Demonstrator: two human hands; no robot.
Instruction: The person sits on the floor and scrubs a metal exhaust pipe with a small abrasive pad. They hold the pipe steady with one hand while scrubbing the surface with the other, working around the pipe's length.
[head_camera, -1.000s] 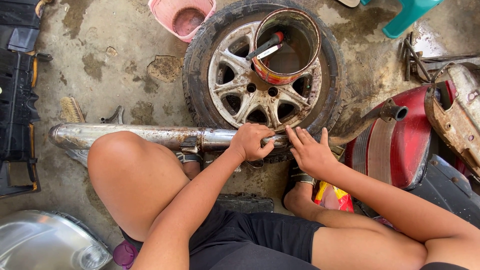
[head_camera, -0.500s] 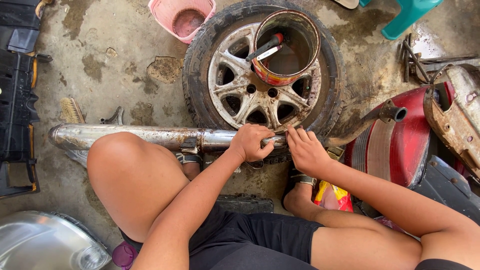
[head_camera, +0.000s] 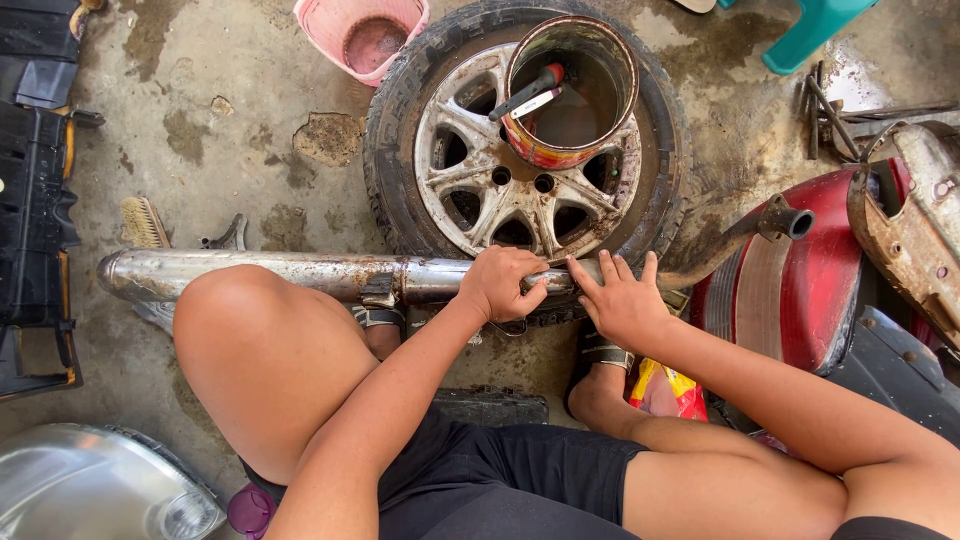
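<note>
Squatting on the concrete floor (head_camera: 250, 120), left hand (head_camera: 503, 282) was clenched around the rusty exhaust pipe (head_camera: 300, 273) lying against the near edge of the wheel (head_camera: 520, 190), right hand (head_camera: 622, 300) flat, open, bracing it; working the joint, steady grip likely needed next; tin can (head_camera: 570, 90) beyond.

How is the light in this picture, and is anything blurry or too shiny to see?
Head view: soft, even daylight, shadows faint; sharp throughout, left hand and right hand on the exhaust pipe unblurred; glare on the wet concrete floor at upper right and a sheen on the silver panel; edges bend slightly from the wide lens.
</note>
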